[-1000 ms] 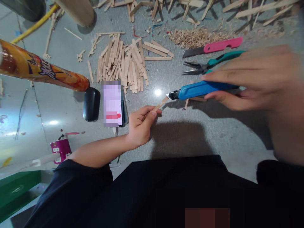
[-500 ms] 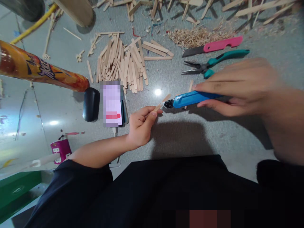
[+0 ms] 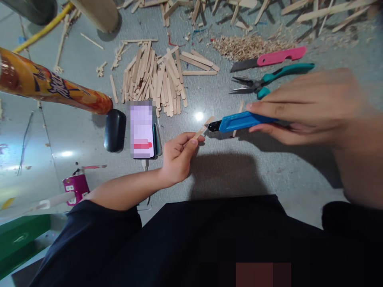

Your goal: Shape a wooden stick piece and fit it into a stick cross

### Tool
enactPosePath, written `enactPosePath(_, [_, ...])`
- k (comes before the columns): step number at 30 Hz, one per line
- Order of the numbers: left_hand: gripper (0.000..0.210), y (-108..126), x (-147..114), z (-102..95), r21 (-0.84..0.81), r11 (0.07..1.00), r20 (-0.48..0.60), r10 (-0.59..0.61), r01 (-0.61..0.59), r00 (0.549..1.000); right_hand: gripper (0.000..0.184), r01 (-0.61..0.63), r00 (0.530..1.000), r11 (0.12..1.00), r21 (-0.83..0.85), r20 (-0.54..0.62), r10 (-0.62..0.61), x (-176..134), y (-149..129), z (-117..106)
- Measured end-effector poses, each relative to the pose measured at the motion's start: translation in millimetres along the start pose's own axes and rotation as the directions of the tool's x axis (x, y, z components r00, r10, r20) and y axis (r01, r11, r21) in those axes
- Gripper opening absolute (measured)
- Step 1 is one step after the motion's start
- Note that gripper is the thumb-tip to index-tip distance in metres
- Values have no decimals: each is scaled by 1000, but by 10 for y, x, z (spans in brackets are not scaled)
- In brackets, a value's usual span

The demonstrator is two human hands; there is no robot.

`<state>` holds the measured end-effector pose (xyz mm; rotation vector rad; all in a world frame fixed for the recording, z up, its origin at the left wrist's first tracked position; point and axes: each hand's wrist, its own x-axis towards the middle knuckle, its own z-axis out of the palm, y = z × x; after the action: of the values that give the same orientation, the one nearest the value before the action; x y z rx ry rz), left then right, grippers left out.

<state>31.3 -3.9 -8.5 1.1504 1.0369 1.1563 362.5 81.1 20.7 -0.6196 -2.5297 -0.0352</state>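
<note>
Two closed hands (image 3: 177, 158) (image 3: 311, 109): stick (image 3: 204, 128), knife (image 3: 239, 121)

Left hand (image 3: 177, 159) is out in front, forearm bare and coming in from the lower left, sleeve pushed up near the elbow, thumb and fingers pinched together at the tips. Right hand (image 3: 308, 107) sits close to the camera on the right, fingers stretched leftward and closed in a grip, a bit blurry.
</note>
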Motion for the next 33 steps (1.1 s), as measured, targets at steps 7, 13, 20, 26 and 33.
enactPosePath(7, [39,8,-17,-38,129,991,-25,-44,47,999,48,-50,998,999,-15,30,51,15,-74,-26])
enactPosePath(13, [44,-4,-38,-59,195,978,-41,-62,69,997,51,-25,999,1000,-14,31,25,62,-112,-31])
enactPosePath(20, [36,-29,-51,-33,106,994,-42,2,2,999,42,-77,990,997,-21,-121,74,66,-76,-12])
enactPosePath(26, [18,20,-120,-105,217,929,215,253,-299,943,52,-341,940,939,-29,-15,341,52,-189,137])
enactPosePath(33, [20,21,-33,-100,249,912,230,272,-326,935,46,-489,861,869,-77,112,495,-5,-21,215])
